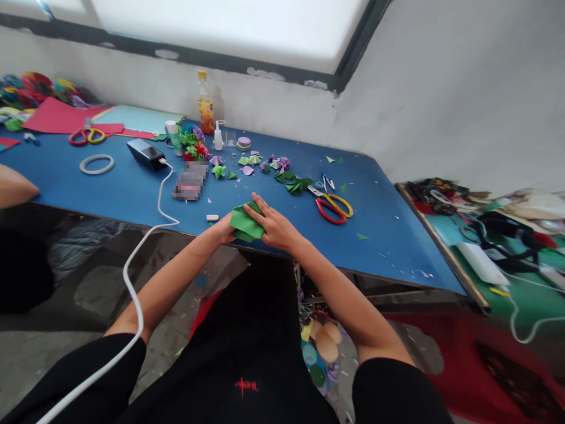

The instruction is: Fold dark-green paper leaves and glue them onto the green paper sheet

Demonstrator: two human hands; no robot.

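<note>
A folded piece of green paper (245,224) sits at the near edge of the blue table (132,188). My left hand (223,231) grips its left side from below, mostly hidden behind the sheet. My right hand (274,226) lies on its right side, fingers stretched over the fold and pressing it down. Both forearms reach in from below.
Red-and-yellow scissors (332,207) lie right of my hands. Green and purple paper bits (291,181), glue bottles (218,136), a drink bottle (205,109), a phone (190,181), a charger (146,153) with white cable and a tape ring (96,164) lie farther back. Another person's arm (15,187) enters at left.
</note>
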